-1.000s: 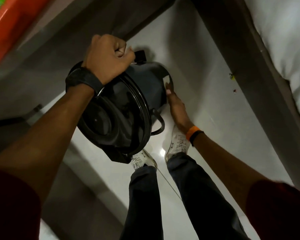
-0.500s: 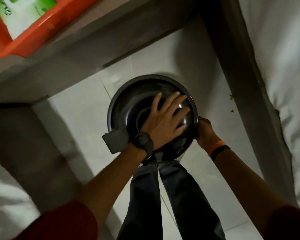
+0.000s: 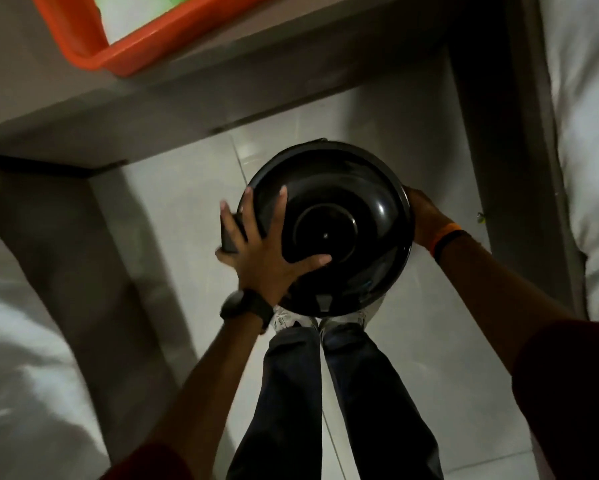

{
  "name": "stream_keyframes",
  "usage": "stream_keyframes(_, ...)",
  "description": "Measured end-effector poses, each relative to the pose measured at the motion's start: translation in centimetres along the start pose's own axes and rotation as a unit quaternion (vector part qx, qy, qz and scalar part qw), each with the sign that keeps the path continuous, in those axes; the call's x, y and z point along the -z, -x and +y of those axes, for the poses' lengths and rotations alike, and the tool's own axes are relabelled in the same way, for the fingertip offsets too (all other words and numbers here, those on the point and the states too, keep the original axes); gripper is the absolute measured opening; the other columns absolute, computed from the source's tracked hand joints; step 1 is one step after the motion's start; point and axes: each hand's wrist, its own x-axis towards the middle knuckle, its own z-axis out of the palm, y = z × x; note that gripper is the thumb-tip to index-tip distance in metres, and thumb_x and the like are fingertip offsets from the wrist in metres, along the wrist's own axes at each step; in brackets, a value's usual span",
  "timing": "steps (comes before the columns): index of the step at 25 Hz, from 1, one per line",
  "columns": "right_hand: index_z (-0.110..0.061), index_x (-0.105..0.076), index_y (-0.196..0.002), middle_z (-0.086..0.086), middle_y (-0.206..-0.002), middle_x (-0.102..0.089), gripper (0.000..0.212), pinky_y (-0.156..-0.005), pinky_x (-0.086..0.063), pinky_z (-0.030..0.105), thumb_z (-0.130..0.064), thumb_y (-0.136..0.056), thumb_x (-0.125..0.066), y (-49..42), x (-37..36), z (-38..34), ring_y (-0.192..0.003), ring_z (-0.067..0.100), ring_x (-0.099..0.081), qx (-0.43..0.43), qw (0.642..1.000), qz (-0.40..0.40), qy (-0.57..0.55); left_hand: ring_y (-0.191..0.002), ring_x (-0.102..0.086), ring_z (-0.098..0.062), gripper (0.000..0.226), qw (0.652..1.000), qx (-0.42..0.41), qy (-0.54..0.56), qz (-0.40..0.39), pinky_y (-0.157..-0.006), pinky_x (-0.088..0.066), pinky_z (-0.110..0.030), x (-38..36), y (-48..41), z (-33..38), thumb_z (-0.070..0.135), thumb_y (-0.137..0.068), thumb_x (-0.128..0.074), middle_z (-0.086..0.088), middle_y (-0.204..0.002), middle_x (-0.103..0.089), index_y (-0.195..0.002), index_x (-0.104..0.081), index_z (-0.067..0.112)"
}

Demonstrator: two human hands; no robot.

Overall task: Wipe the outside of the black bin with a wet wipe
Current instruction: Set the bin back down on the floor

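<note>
Bin: a black bin (image 3: 329, 230) stands upright on the pale tiled floor (image 3: 173, 202), seen from straight above, its round glossy lid closed and filling the centre of the view.
Left hand: the left hand (image 3: 266, 251) lies spread and open on the lid at about 8 o'clock, fingers fanned, thumb reaching toward the lid's raised centre; a dark watch (image 3: 246, 308) sits on the wrist.
Right hand: the right hand (image 3: 422, 216) is pressed against the bin's side at 3 o'clock, below the rim (its fingers are hidden behind the lid, so whether it is open or closed on anything cannot be told); an orange and black band (image 3: 445, 237) circles the wrist.
Wet wipe: not visible from this angle.
Person: dark trousers (image 3: 325, 393) and pale shoes at 6 o'clock, just beside the bin's base.
Surroundings: a grey desk (image 3: 221, 84) runs across 12 o'clock, carrying an orange tray (image 3: 145, 39); white bedding (image 3: 585, 133) lies at 3 o'clock.
</note>
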Motion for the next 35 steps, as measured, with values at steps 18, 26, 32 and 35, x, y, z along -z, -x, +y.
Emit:
stream_keyframes(18, -0.016, -0.061, -0.091, 0.006, -0.093, -0.061, 0.021, -0.09, -0.055, 0.042, -0.026, -0.1, -0.046, 3.8, -3.3, 1.1, -0.09, 0.021, -0.06, 0.123, 0.971, 0.202, -0.027, -0.148, -0.021, -0.039, 0.112, 0.968, -0.113, 0.201, -0.1, -0.107, -0.043, -0.061, 6.3, -9.4, -3.2, 0.061, -0.069, -0.078, -0.008, -0.164, 0.003, -0.153, -0.006, 0.044)
stream_keyframes(26, -0.008, -0.053, -0.136, 0.02, -0.138, -0.056, 0.045, -0.106, -0.053, 0.046, 0.002, -0.093, -0.063, 7.2, -1.0, 4.4, -0.121, 0.032, -0.062, 0.049, 0.948, 0.224, -0.22, -0.15, -0.012, -0.039, 0.102, 0.969, -0.108, 0.198, -0.102, -0.118, -0.027, -0.058, 7.2, -8.9, -4.5, 0.067, -0.072, -0.07, -0.004, -0.166, 0.003, -0.152, -0.01, 0.046)
stream_keyframes(32, -0.003, -0.061, -0.126, 0.022, -0.139, -0.058, 0.031, -0.098, -0.055, 0.042, 0.002, -0.096, -0.06, 11.6, -1.0, 6.5, -0.126, 0.037, -0.06, -0.003, 0.95, 0.259, -0.174, -0.144, -0.033, -0.015, 0.052, 0.853, 0.112, 0.5, 0.099, -0.123, -0.025, -0.046, 10.1, -4.0, -6.2, 0.051, -0.103, -0.027, 0.005, -0.158, -0.035, -0.15, -0.036, 0.028)
stream_keyframes(35, -0.004, -0.064, -0.125, 0.013, -0.129, -0.063, 0.031, -0.094, -0.057, 0.041, -0.004, -0.094, -0.065, 14.3, -3.1, 4.9, -0.116, 0.028, -0.063, 0.051, 0.966, 0.216, -0.132, -0.138, -0.041, -0.017, 0.048, 0.835, 0.163, 0.521, 0.069, -0.118, -0.03, -0.053, 10.7, -2.0, -7.9, 0.05, -0.106, -0.022, 0.006, -0.152, -0.043, -0.144, -0.044, 0.031)
